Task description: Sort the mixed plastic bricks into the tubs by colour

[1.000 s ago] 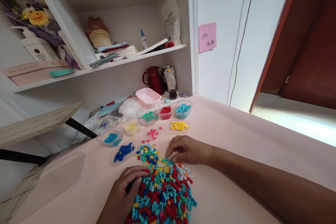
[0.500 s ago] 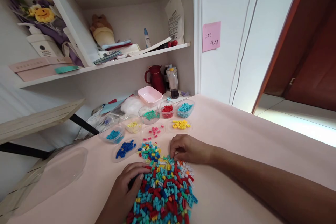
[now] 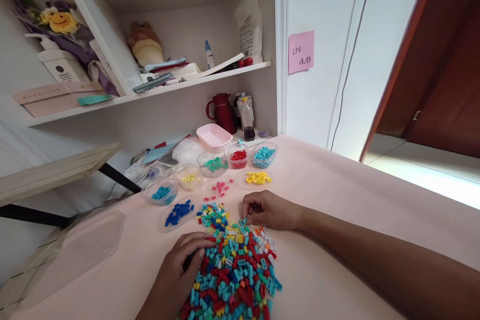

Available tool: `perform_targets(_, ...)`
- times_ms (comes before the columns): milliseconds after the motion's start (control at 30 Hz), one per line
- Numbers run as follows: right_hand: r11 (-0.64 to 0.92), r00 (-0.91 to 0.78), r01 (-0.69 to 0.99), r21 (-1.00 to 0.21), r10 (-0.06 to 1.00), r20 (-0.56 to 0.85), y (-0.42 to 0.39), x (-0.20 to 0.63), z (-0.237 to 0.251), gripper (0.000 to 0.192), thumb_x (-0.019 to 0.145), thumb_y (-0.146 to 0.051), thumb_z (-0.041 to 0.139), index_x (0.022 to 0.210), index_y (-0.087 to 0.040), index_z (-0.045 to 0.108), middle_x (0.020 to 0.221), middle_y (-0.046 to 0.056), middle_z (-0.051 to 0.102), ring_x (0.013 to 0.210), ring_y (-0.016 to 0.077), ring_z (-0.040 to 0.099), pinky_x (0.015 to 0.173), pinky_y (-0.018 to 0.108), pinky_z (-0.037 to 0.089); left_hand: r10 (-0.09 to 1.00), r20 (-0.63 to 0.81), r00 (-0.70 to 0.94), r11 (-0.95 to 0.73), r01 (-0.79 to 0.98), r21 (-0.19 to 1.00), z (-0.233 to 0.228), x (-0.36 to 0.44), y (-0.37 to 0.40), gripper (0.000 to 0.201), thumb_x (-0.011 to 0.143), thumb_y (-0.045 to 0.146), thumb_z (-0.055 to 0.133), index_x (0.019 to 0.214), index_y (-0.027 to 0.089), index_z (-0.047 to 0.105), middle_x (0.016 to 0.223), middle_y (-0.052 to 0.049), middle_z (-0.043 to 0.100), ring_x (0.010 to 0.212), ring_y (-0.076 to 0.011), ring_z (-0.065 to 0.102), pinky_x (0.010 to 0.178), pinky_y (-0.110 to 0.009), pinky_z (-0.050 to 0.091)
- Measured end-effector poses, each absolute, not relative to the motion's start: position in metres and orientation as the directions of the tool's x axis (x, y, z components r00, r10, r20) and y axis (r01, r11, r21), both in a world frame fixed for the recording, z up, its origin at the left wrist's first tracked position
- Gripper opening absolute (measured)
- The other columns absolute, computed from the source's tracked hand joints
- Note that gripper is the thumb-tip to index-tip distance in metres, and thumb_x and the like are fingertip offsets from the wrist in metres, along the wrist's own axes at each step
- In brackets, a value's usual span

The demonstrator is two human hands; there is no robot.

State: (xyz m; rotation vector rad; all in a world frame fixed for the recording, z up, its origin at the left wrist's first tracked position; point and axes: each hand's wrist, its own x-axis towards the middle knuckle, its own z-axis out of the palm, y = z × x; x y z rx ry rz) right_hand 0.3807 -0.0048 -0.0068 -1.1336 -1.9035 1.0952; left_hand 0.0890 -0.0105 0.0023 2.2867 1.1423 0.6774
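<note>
Multicoloured brick pile [image 3: 234, 272] lies between both hands; left hand [image 3: 180, 270] rests flat against it, right hand [image 3: 268, 210] pinches at its far edge; sorting tubs [image 3: 215, 180] crowd beyond; pink tabletop [image 3: 356, 210] rightward lies bare.

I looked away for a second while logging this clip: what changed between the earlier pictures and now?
The right hand curled its fingers in at the far edge of the pile of small coloured bricks, as if pinching one; whether it holds a brick cannot be told. The left hand stayed resting against the pile's left side. The clear tubs of sorted bricks kept their places.
</note>
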Motion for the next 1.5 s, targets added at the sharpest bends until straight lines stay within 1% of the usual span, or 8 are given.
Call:
perform_targets(300, 0.268, -0.341, 0.363, -0.893, 0.930, 0.140, -0.006, 0.376, -0.006, 0.012, 0.071, -0.015, 0.068, 0.081, -0.016, 0.062, 0.067, -0.005, 0.055, 0.061, 0.0088, 0.047, 0.054, 0.018, 0.037, 0.820, 0.221, 0.529, -0.539, 0.582, 0.609, 0.001, 0.089, -0.010, 0.028, 0.089, 0.036, 0.047, 0.096, 0.031, 0.074, 0.111, -0.003, 0.070, 0.109, -0.0181, 0.063, 0.096, -0.032, 0.051)
perform_targets(500, 0.291, -0.341, 0.299, -0.909, 0.922, 0.183, -0.004, 0.374, -0.009, 0.027, 0.074, -0.014, 0.064, 0.101, -0.018, 0.065, 0.079, -0.001, 0.060, 0.066, 0.0107, 0.052, 0.059, 0.021, 0.044, 0.805, 0.243, 0.542, -0.565, 0.574, 0.592, 0.001, 0.088, -0.010, 0.029, 0.090, 0.036, 0.047, 0.097, 0.030, 0.074, 0.111, -0.004, 0.070, 0.107, -0.0178, 0.064, 0.094, -0.031, 0.052)
perform_targets(667, 0.379, -0.366, 0.453, -0.807, 0.904, 0.219, -0.005, 0.376, -0.007, 0.017, 0.079, -0.018, 0.061, 0.092, -0.018, 0.072, 0.082, 0.003, 0.067, 0.070, 0.0138, 0.058, 0.062, 0.023, 0.047, 0.788, 0.273, 0.552, -0.595, 0.568, 0.568, -0.004, 0.086, -0.007, 0.027, 0.090, 0.035, 0.048, 0.098, 0.032, 0.074, 0.111, -0.003, 0.071, 0.107, -0.0167, 0.064, 0.095, -0.029, 0.052)
perform_targets(900, 0.672, -0.524, 0.632, -0.387, 0.738, 0.426, -0.015, 0.373, 0.004, 0.019, 0.085, -0.018, 0.057, 0.097, -0.024, 0.071, 0.092, 0.003, 0.072, 0.089, 0.0186, 0.062, 0.084, 0.032, 0.041, 0.755, 0.335, 0.564, -0.644, 0.537, 0.545, -0.010, 0.084, -0.003, 0.025, 0.089, 0.035, 0.050, 0.097, 0.034, 0.074, 0.107, -0.001, 0.072, 0.103, -0.0152, 0.066, 0.091, -0.025, 0.054)
perform_targets(1000, 0.699, -0.514, 0.665, -0.263, 0.684, 0.518, -0.014, 0.378, 0.008, 0.019, 0.090, -0.023, 0.054, 0.101, -0.024, 0.070, 0.093, 0.006, 0.072, 0.088, 0.0193, 0.061, 0.083, 0.034, 0.040, 0.739, 0.369, 0.563, -0.666, 0.530, 0.525, -0.009, 0.084, -0.003, 0.025, 0.088, 0.034, 0.050, 0.095, 0.034, 0.074, 0.105, 0.000, 0.073, 0.100, -0.0152, 0.068, 0.088, -0.024, 0.055)
perform_targets(1133, 0.618, -0.355, 0.773, -0.146, 0.611, 0.708, -0.007, 0.395, 0.014, 0.028, 0.097, -0.023, 0.043, 0.102, -0.024, 0.070, 0.097, 0.009, 0.070, 0.089, 0.0194, 0.060, 0.081, 0.034, 0.041, 0.733, 0.371, 0.570, -0.674, 0.532, 0.513, -0.008, 0.086, -0.003, 0.025, 0.088, 0.032, 0.050, 0.095, 0.034, 0.074, 0.106, -0.001, 0.073, 0.100, -0.0153, 0.068, 0.088, -0.024, 0.055)
perform_targets(1300, 0.538, -0.247, 0.841, -0.065, 0.488, 0.837, -0.011, 0.412, 0.035, 0.027, 0.096, -0.021, 0.045, 0.100, -0.025, 0.071, 0.090, 0.008, 0.068, 0.083, 0.0192, 0.060, 0.074, 0.033, 0.045, 0.748, 0.358, 0.559, -0.654, 0.528, 0.542, -0.011, 0.086, -0.005, 0.026, 0.089, 0.032, 0.049, 0.096, 0.032, 0.074, 0.107, -0.002, 0.072, 0.102, -0.0166, 0.067, 0.090, -0.027, 0.054)
perform_targets(1500, 0.507, -0.025, 0.843, -0.178, 0.369, 0.929, -0.009, 0.423, 0.060, 0.025, 0.094, -0.025, 0.049, 0.106, -0.030, 0.070, 0.091, 0.007, 0.062, 0.085, 0.0205, 0.060, 0.075, 0.036, 0.051, 0.781, 0.344, 0.521, -0.609, 0.515, 0.603, -0.011, 0.089, -0.007, 0.026, 0.088, 0.031, 0.049, 0.092, 0.031, 0.075, 0.106, -0.004, 0.072, 0.101, -0.0178, 0.067, 0.091, -0.029, 0.054)
